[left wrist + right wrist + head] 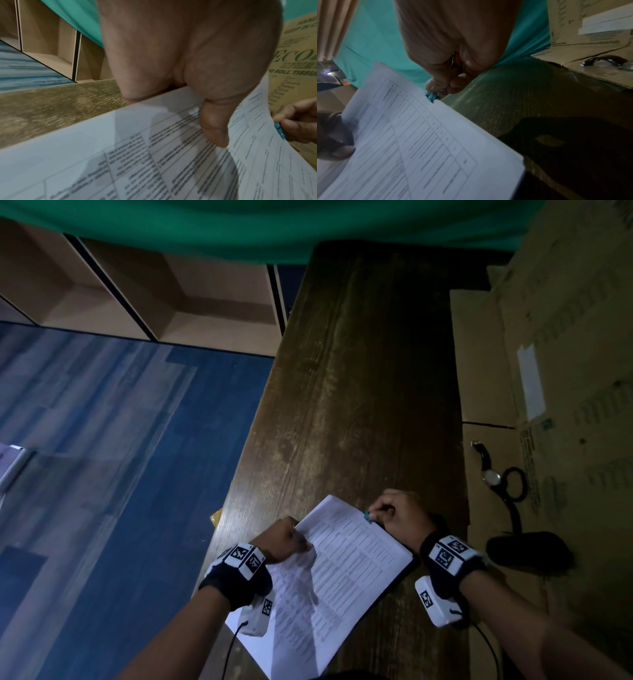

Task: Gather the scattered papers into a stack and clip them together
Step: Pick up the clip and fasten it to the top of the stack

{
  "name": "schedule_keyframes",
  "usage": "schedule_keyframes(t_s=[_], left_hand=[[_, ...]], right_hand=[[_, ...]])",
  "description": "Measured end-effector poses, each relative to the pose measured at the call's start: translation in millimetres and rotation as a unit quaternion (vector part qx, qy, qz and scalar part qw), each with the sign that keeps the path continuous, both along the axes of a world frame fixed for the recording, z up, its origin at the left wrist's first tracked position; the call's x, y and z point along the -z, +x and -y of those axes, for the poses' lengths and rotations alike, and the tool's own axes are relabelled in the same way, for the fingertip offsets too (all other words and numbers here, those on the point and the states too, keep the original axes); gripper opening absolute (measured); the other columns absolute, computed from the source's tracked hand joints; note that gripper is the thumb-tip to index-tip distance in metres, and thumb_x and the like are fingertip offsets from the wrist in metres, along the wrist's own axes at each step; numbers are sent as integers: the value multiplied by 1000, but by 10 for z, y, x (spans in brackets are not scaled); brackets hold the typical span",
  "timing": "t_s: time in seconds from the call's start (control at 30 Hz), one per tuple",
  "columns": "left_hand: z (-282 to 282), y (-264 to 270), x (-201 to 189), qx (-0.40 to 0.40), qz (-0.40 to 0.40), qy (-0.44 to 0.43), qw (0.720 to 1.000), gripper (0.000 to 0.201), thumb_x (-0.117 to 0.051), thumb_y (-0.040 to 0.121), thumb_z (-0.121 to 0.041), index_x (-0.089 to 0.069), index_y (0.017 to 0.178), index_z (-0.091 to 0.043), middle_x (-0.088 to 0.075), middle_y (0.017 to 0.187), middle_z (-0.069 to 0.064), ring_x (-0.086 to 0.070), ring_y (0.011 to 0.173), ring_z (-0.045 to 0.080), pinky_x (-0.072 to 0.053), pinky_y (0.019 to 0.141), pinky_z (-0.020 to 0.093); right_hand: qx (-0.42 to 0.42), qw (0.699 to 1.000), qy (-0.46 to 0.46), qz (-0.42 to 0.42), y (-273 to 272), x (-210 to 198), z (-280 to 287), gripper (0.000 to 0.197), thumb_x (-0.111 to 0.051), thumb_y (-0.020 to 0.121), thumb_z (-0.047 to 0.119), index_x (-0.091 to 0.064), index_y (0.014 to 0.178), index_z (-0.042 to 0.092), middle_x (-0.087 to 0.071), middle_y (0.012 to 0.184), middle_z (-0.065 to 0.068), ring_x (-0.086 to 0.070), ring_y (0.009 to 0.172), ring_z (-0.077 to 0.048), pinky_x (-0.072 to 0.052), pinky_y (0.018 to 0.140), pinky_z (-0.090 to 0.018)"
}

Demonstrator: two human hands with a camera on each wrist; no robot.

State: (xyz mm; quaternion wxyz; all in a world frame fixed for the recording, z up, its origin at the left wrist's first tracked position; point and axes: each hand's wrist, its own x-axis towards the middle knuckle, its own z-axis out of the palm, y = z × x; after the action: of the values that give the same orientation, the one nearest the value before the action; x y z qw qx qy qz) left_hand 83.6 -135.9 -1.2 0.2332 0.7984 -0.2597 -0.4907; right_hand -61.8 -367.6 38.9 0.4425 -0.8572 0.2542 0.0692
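Dim light falls on the dark wooden table [359,371] ahead of you; from the head view, the paper stack [346,556] lies between your hands, long axis slanting from your left forearm toward your right fingers. Your left hand [284,539] pinches its near-left edge. In the left wrist view, your thumb presses the top sheet. In the right wrist view, your right hand [452,67] pinches the blue clip [432,96] right at the stack's far edge, so sliding it on is probably next.

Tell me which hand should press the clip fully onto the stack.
Right. The right hand already pinches the blue clip at the paper stack edge; the left hand grips the opposite edge, steadying it.
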Motion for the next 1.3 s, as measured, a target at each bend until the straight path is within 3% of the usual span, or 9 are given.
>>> schedule_keyframes(t_s=[0.3,0.53,0.7,0.77,0.87,0.97,1.07,1.17,1.3], left_hand=[[-31,22,13,3,19,-22,1000,36,-69,84,-23,-46,55,-22,-49,56,-7,-46,52,8,-39,62,30],[-42,6,9,3,36,-46,998,42,-69,85,-19,-42,53,-24,-45,54,-10,-42,47,3,-37,58,26],[-74,14,17,-16,19,-51,998,41,-71,83,-19,-43,53,-26,-47,54,-10,-44,49,4,-38,60,26],[-93,19,14,-29,14,-46,998,38,-71,80,-24,-44,54,-25,-48,56,-9,-46,52,6,-40,62,29],[-106,31,-11,-49,13,-39,998,35,-71,79,-27,-44,55,-24,-50,58,-7,-47,56,12,-40,63,32],[-91,22,-59,-67,-4,-47,997,33,-70,81,-20,-51,55,-14,-53,57,0,-50,58,17,-41,62,33],[-75,-1,-99,-101,-43,-68,992,31,-72,78,-33,-66,71,-4,-66,66,3,-64,63,20,-50,63,33],[-7,-39,-178,-178,-55,-111,976,33,-74,81,-38,-73,91,-7,-78,83,7,-75,77,23,-58,69,34],[137,-74,-262,-274,-40,-176,945,28,-69,89,-26,-70,86,2,-73,70,4,-69,62,16,-52,58,26]], right_hand=[[-27,999,-32,24,51,-40,25,6,-68,83,2,-71,80,6,-58,83,8,-60,79,1,-46,72,-10],[-32,999,14,10,71,-45,1,6,-70,82,4,-72,82,10,-59,84,11,-60,80,2,-44,69,-8],[-49,997,66,-10,69,-53,47,10,-70,84,16,-72,94,15,-63,96,6,-61,92,-3,-47,83,-21],[-41,989,138,-30,58,-42,57,23,-68,86,25,-69,108,18,-64,107,5,-61,102,-6,-49,89,-28],[26,966,250,-56,20,0,40,37,-56,92,40,-56,129,34,-63,117,6,-60,108,-10,-49,89,-34],[44,973,214,-74,-32,59,-21,26,-59,93,29,-58,119,30,-66,108,4,-63,105,-16,-50,86,-34],[28,984,157,-83,-38,100,-110,10,-56,94,17,-63,102,18,-69,102,-1,-65,103,-20,-52,86,-32],[-6,992,90,-86,-14,74,-189,23,-49,97,26,-62,116,19,-65,114,-2,-62,107,-16,-51,93,-39],[-63,996,30,-56,98,1,-310,32,-43,99,24,-56,128,22,-61,122,2,-59,113,-12,-50,94,-32]])
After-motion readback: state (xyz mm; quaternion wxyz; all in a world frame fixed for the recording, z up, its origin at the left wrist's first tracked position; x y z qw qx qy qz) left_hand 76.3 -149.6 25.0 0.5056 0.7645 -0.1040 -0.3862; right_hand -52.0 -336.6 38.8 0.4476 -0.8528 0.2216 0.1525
